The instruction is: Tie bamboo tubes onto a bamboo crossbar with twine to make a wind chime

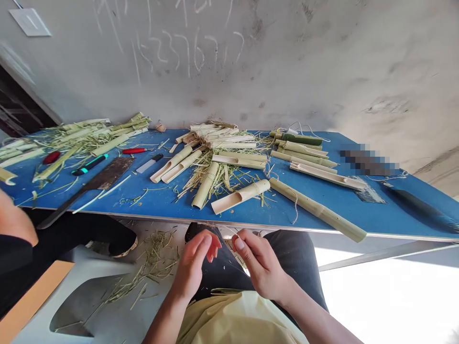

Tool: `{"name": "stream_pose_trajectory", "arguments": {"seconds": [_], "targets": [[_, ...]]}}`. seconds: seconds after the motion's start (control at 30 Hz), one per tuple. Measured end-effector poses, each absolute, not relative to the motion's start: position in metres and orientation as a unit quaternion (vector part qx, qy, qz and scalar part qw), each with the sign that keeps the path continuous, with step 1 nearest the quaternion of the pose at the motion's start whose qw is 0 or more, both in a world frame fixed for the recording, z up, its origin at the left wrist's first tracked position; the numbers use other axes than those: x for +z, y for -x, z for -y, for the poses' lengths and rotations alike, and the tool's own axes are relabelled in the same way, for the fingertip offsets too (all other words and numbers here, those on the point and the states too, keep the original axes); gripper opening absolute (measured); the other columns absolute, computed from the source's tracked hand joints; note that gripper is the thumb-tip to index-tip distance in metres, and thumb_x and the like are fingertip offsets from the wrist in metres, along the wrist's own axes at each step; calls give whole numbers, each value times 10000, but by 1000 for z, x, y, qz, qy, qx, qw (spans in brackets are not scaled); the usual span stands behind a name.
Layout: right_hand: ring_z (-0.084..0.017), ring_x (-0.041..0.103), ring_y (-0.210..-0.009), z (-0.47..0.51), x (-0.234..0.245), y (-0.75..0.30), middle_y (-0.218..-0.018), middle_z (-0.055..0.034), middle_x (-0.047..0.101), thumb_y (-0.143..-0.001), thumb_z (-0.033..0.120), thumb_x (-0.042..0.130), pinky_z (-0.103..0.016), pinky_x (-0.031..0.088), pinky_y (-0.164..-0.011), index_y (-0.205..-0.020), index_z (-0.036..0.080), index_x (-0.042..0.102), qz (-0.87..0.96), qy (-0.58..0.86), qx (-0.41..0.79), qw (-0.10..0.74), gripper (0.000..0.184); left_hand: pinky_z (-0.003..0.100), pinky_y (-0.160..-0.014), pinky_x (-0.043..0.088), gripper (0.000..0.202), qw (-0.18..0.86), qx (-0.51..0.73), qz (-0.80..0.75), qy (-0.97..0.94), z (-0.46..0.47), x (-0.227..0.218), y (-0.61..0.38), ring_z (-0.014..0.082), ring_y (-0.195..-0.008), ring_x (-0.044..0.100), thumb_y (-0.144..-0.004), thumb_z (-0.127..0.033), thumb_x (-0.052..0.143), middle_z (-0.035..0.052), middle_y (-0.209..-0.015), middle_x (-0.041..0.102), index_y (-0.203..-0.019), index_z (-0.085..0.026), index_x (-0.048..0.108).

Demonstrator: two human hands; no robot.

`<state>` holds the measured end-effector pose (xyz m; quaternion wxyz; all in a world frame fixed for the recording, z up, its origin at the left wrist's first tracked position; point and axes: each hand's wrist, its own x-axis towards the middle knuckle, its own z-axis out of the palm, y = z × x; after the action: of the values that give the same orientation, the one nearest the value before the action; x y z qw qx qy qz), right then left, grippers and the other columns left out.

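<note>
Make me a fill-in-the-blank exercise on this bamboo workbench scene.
The top of the table is ____ in colour.
The left hand and right hand are not on the table but over the person's own ____.
The cleaver lies to the ____ of the split bamboo pile.
The small tool beyond the cleaver has a ____ handle.
Missing words: blue; lap; left; red.

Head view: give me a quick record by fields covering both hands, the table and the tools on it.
left hand: below table edge, fingers loosely open, nothing visible in it
right hand: beside it, thumb near forefinger; grip contents too small to tell
table: blue flat table top, strewn with pale split bamboo tubes and straw-like fibres
tools: dark broad-bladed cleaver, red-handled tool, both left of centre
neighbour: another person, partly visible at left edge
</note>
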<state>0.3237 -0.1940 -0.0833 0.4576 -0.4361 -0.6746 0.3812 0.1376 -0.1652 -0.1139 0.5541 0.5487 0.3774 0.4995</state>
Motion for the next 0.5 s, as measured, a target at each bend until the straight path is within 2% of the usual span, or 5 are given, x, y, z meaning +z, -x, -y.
{"name": "stream_pose_trajectory", "arguments": {"seconds": [0.07,0.17,0.27,0.37,0.5], "targets": [[-128,430,-647,193,-89,-321,-729,19,536,-1139,460,418,-257,363,-620,-846,217,539,678,422,387,461,400,281,-744,557,360,497,495,-366,-611,174,-120,-141,177,-803,648,-1070,-478,576,69,-884,715,-1052,-196,799],[-141,519,-709,191,-101,-318,-825,-15,639,-1139,413,428,-264,418,-679,-976,213,624,716,394,386,427,325,329,-947,594,296,375,534,-342,-676,181,-124,-146,219,-1087,702,-1063,-306,617,96,-1153,760,-1324,-276,755],[-154,582,-763,186,-111,-316,-881,-38,684,-1137,357,436,-271,445,-718,-995,213,634,750,385,367,392,283,268,-905,607,322,299,534,-336,-716,178,-127,-145,181,-1050,733,-1047,-173,615,77,-1132,765,-1301,-297,769],[-165,606,-786,181,-114,-315,-888,-48,688,-1135,339,433,-283,452,-723,-958,215,612,761,412,361,347,280,237,-840,609,325,245,521,-358,-735,168,-131,-139,154,-957,753,-1027,-82,592,66,-1093,772,-1236,-257,769],[-195,642,-865,176,-109,-316,-970,-65,713,-1145,435,386,-318,482,-781,-1077,224,638,709,501,400,295,335,320,-1011,570,293,135,488,-369,-780,152,-139,-125,182,-972,765,-999,-3,564,44,-994,806,-1153,-207,707]]}}
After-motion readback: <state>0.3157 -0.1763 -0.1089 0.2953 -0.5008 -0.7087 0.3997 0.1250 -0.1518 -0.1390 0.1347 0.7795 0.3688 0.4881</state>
